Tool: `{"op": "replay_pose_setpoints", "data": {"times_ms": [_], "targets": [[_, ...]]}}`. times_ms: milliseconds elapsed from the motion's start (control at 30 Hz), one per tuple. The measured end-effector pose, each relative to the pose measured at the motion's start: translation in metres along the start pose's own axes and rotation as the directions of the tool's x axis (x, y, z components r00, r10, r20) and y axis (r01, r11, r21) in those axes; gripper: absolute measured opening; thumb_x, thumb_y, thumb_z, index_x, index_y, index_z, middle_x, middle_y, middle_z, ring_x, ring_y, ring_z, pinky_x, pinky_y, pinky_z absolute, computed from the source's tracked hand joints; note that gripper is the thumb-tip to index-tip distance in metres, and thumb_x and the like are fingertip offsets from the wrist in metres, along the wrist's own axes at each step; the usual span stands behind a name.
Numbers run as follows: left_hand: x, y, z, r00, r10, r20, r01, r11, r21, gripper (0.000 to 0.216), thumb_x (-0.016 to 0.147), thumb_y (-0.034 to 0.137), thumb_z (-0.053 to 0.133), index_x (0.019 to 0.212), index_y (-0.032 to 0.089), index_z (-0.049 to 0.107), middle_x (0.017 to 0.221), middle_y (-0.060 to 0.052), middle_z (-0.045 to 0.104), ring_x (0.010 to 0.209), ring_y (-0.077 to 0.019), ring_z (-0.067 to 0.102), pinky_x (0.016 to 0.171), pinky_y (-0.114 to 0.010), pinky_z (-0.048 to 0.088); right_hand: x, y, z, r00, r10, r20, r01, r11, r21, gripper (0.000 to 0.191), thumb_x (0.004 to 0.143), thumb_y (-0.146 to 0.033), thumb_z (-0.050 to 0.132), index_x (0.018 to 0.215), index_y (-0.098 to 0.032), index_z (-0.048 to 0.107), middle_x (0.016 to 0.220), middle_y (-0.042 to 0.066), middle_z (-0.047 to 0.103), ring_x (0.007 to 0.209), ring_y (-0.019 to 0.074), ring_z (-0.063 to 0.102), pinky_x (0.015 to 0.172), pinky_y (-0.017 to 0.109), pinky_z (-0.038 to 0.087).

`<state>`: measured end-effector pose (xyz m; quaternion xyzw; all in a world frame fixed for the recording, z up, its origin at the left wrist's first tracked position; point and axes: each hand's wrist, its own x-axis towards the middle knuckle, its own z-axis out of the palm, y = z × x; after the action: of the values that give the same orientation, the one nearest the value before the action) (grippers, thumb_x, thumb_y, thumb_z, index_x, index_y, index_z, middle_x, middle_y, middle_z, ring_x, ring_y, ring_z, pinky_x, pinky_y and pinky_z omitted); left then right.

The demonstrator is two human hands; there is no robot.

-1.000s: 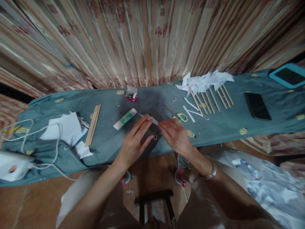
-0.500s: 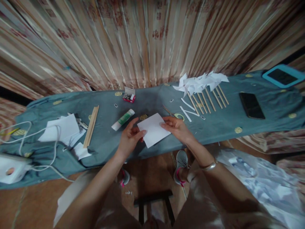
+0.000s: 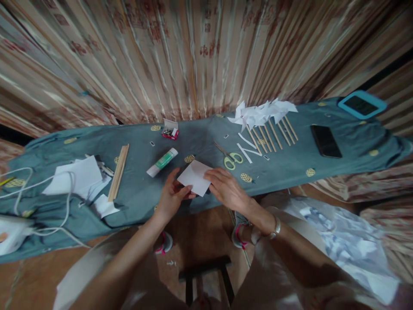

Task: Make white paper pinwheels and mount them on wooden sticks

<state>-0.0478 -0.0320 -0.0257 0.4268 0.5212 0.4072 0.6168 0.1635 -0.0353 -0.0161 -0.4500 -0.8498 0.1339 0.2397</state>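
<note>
A small white sheet of paper (image 3: 195, 177) is held between my two hands above the table's front edge. My left hand (image 3: 174, 193) is closed on its lower left edge, thumb on top. Over the right side of the paper lies my right hand (image 3: 226, 186), its fingers together and gripping the edge. Just beyond the right hand are scissors with light green handles (image 3: 232, 160). To the left of the paper lies a white and green glue stick (image 3: 162, 162).
Paper pinwheels (image 3: 263, 114) on wooden sticks lie at the back right, beside paper strips (image 3: 244, 153). A phone (image 3: 325, 141) and a blue-framed device (image 3: 362, 104) are farther right. At left are loose sticks (image 3: 118, 173), paper sheets (image 3: 77, 175) and a white cable (image 3: 67, 211). An opened small box (image 3: 170, 129) stands behind.
My right hand has moved left and closed over the paper's right side, and the paper looks smaller and turned. The scissors' handles have come into full view. The whole view has shifted slightly.
</note>
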Motion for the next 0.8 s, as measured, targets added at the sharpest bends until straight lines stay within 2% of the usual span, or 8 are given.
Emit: {"op": "replay_pose_setpoints", "data": {"times_ms": [100, 167, 267, 333, 400, 500, 667, 800], "targets": [[-0.011, 0.006, -0.009, 0.997, 0.02, 0.08, -0.032, 0.987, 0.158, 0.077, 0.082, 0.043, 0.068, 0.145, 0.02, 0.032, 0.075, 0.004, 0.061, 0.057, -0.0162, 0.068, 0.056, -0.03, 0.06, 0.001, 0.002, 0.0, 0.999, 0.024, 0.029, -0.026, 0.997, 0.073, 0.024, 0.095, -0.011, 0.048, 0.101, -0.017, 0.07, 0.106, 0.012, 0.074, 0.1, 0.0237, 0.065, 0.094, 0.042, 0.053], [-0.016, 0.012, -0.018, 0.981, 0.16, 0.106, -0.191, 0.878, 0.44, 0.064, 0.087, 0.044, 0.065, 0.142, 0.021, 0.044, 0.075, 0.003, 0.063, 0.05, -0.0126, 0.06, 0.05, -0.026, 0.052, 0.002, 0.003, -0.001, 0.998, 0.048, 0.052, -0.054, 0.991, 0.12, 0.021, 0.097, -0.016, 0.05, 0.096, -0.018, 0.07, 0.1, 0.01, 0.075, 0.096, 0.0218, 0.066, 0.092, 0.038, 0.052], [-0.016, 0.017, -0.029, 0.885, 0.443, 0.146, -0.397, 0.551, 0.734, 0.049, 0.083, 0.044, 0.071, 0.127, 0.024, 0.063, 0.086, -0.002, 0.067, 0.064, -0.0158, 0.063, 0.062, -0.03, 0.056, 0.004, 0.0, -0.003, 0.992, 0.073, 0.101, -0.09, 0.981, 0.171, 0.018, 0.098, -0.02, 0.053, 0.094, -0.017, 0.07, 0.095, 0.009, 0.075, 0.093, 0.0205, 0.067, 0.089, 0.034, 0.051], [-0.012, 0.017, -0.032, 0.803, 0.543, 0.246, -0.509, 0.411, 0.756, 0.039, 0.085, 0.046, 0.07, 0.118, 0.025, 0.068, 0.103, -0.006, 0.068, 0.086, -0.022, 0.068, 0.073, -0.036, 0.059, 0.006, -0.002, -0.003, 0.986, 0.098, 0.133, -0.122, 0.975, 0.186, 0.015, 0.096, -0.019, 0.055, 0.095, -0.017, 0.07, 0.093, 0.008, 0.074, 0.091, 0.0198, 0.066, 0.085, 0.031, 0.049], [-0.006, 0.015, -0.031, 0.735, 0.591, 0.332, -0.598, 0.334, 0.729, 0.031, 0.088, 0.044, 0.067, 0.113, 0.026, 0.071, 0.112, -0.008, 0.069, 0.101, -0.0251, 0.067, 0.084, -0.041, 0.059, 0.008, -0.004, -0.005, 0.979, 0.129, 0.161, -0.159, 0.969, 0.191, 0.014, 0.096, -0.02, 0.056, 0.093, -0.017, 0.07, 0.088, 0.006, 0.073, 0.087, 0.0183, 0.065, 0.08, 0.028, 0.047], [0.004, 0.014, -0.029, 0.7, 0.611, 0.369, -0.634, 0.296, 0.714, 0.024, 0.09, 0.041, 0.064, 0.107, 0.027, 0.074, 0.108, -0.007, 0.072, 0.099, -0.0241, 0.066, 0.088, -0.042, 0.056, 0.013, -0.003, -0.008, 0.969, 0.151, 0.196, -0.193, 0.957, 0.216, 0.014, 0.094, -0.02, 0.058, 0.085, -0.018, 0.068, 0.079, 0.002, 0.068, 0.079, 0.0154, 0.061, 0.072, 0.025, 0.041], [0.014, 0.012, -0.029, 0.738, 0.536, 0.41, -0.623, 0.308, 0.719, 0.025, 0.092, 0.043, 0.059, 0.1, 0.029, 0.078, 0.087, -0.005, 0.077, 0.088, -0.0241, 0.067, 0.077, -0.038, 0.054, 0.017, 0.005, -0.015, 0.944, 0.158, 0.289, -0.241, 0.931, 0.275, 0.021, 0.091, -0.021, 0.06, 0.071, -0.017, 0.062, 0.066, -0.004, 0.055, 0.063, 0.0101, 0.049, 0.061, 0.023, 0.03], [0.012, 0.004, -0.025, 0.736, 0.525, 0.429, -0.656, 0.392, 0.645, 0.025, 0.093, 0.041, 0.057, 0.09, 0.028, 0.078, 0.082, -0.004, 0.077, 0.077, -0.021, 0.069, 0.071, -0.034, 0.056, 0.015, 0.014, -0.018, 0.923, 0.155, 0.352, -0.284, 0.893, 0.35, 0.014, 0.09, -0.024, 0.062, 0.078, -0.018, 0.067, 0.065, -0.005, 0.056, 0.061, 0.009, 0.05, 0.06, 0.022, 0.031]]}}
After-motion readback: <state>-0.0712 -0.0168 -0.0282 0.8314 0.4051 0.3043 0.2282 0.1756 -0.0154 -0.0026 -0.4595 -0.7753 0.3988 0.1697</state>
